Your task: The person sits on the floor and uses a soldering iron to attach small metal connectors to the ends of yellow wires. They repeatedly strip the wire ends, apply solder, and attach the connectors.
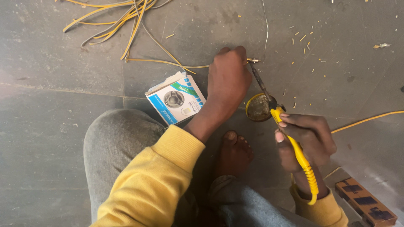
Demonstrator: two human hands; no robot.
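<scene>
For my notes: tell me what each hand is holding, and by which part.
Right hand: soldering iron, gripped by its yellow handle. Left hand: pinches the yellow wire at its end, by the iron's tip.

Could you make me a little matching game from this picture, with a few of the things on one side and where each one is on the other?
Things:
1. soldering iron
2. small cardboard box
3. round tin
4. bundle of yellow wires

Places:
A. on the floor by the raised knee
B. top left of the floor
C. in the right hand
D. on the floor under the iron's shaft

Pairs: 1-C, 2-A, 3-D, 4-B. The left hand pinches a wire end at the iron's tip.
</scene>
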